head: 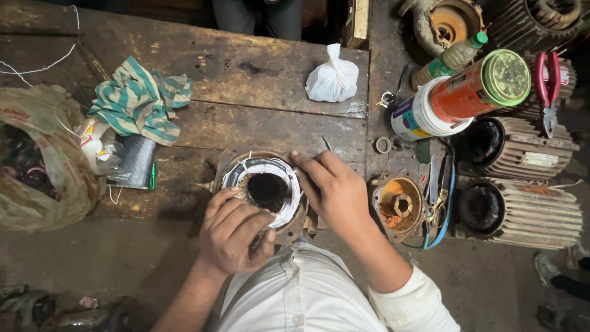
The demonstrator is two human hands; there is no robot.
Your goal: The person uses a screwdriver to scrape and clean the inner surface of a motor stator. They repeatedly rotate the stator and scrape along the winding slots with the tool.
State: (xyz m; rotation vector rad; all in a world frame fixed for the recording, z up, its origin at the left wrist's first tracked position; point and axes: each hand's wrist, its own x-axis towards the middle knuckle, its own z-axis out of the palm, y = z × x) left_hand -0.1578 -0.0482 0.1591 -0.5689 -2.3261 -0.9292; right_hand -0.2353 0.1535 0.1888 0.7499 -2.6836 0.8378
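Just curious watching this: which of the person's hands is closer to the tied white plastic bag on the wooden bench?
Right. The right hand rests on the motor stator almost directly below the white bag; the left hand sits lower and further left.

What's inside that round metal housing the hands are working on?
White winding wires ring the inside of the round housing around a dark hollow. The left hand covers its near edge; the hollow's depth is too dark.

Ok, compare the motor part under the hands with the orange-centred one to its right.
The stator under the hands has white windings around a dark bore; the end cover has no windings and an orange inside with a hub in the middle. The left hand and right hand touch the stator; the end cover lies untouched. Both are round, rusty and lie open side up.
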